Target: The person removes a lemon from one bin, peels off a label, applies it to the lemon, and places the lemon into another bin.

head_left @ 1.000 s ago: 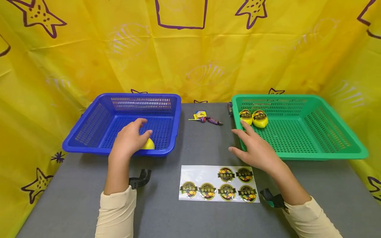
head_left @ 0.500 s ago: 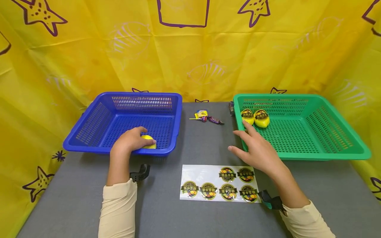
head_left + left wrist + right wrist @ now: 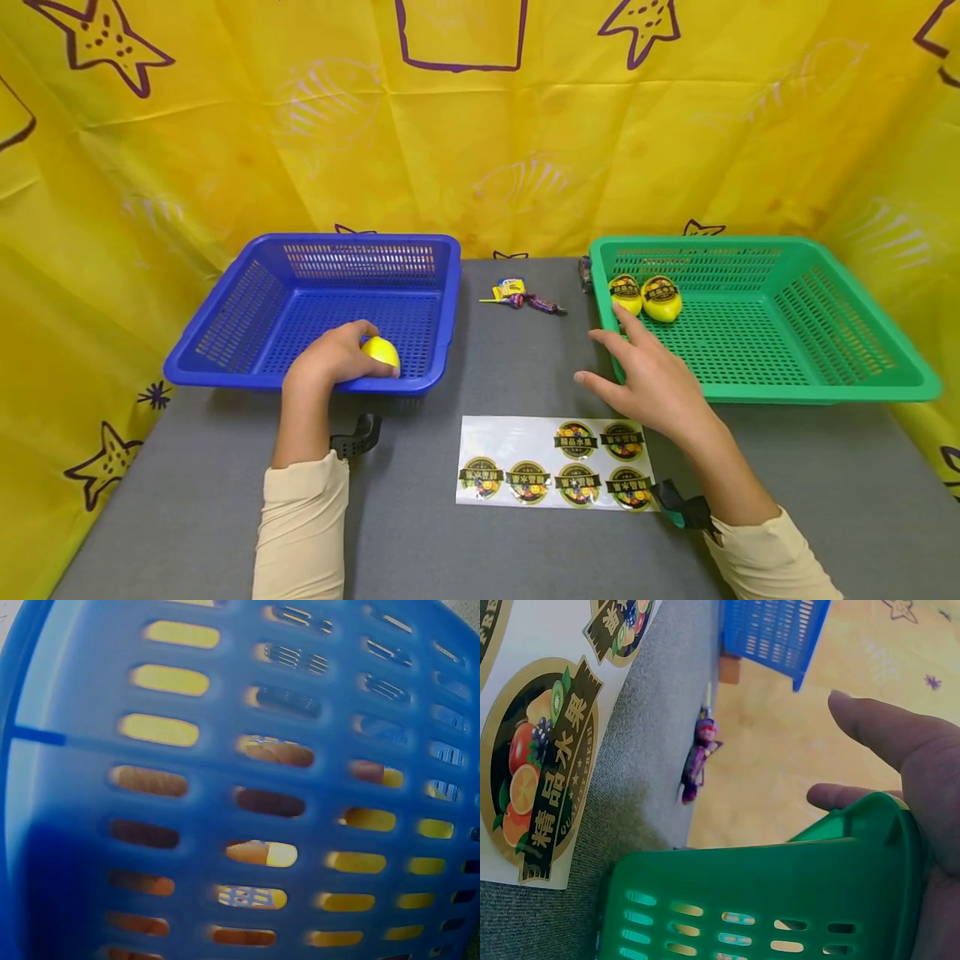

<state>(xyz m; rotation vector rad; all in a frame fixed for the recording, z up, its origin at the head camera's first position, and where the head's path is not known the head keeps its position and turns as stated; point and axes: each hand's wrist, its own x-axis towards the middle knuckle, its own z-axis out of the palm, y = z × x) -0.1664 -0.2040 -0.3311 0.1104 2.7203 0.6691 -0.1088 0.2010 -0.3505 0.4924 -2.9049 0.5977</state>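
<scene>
Left hand (image 3: 330, 362) reaches into the blue basket (image 3: 247, 304), fingers curled round a yellow lemon (image 3: 381, 352) at the basket's near right corner. Right hand (image 3: 652, 383) rests against the near left corner of the green basket (image 3: 825, 308), fingers spread and relaxed, holding nothing. Sticker sheet (image 3: 555, 462) lies on the grey surface (image 3: 495, 367) between the hands.

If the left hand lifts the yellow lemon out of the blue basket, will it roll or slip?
The lemon is rounded and looks glossy, so it may slip in a loose grip and would likely roll if released. The left hand curls around it inside the blue basket, whose walls would probably stop it.
</scene>
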